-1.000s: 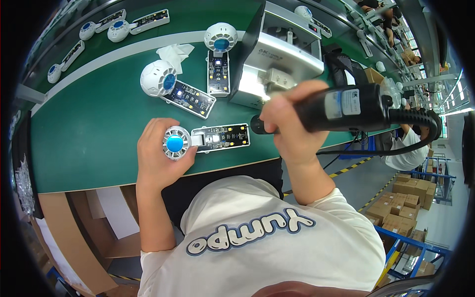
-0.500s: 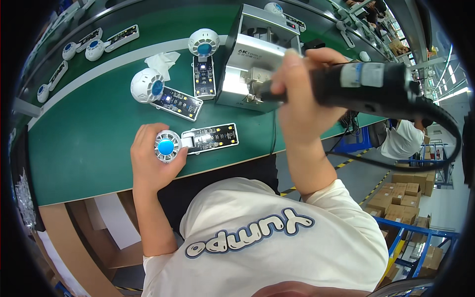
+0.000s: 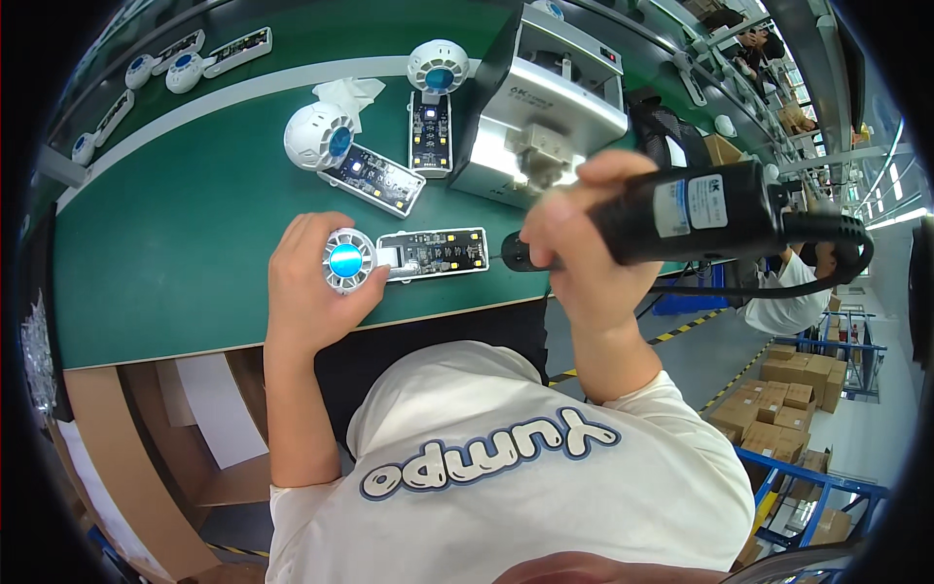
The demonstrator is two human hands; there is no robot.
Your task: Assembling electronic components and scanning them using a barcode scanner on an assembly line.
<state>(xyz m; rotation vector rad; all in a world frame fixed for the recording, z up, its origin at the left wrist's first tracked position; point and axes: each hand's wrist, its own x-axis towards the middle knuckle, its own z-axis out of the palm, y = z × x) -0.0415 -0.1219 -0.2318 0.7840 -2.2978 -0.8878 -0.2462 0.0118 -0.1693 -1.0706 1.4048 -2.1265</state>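
Both hands at a white device (image 3: 443, 253) lying near the front edge of a green table (image 3: 185, 263), a silver box machine (image 3: 530, 102) just beyond.
Two similar units, one slanted (image 3: 389, 182) and one upright in view (image 3: 430, 136), lie past the device beside a crumpled tissue (image 3: 362, 95); the right hand partly overlaps the machine's lower front. The left hand (image 3: 316, 282) curls around the device's round head, thumb and fingers pinching it; the right hand (image 3: 589, 238) wraps a black power screwdriver (image 3: 637, 222), held sideways, its bit at the board's right end, contact unclear.
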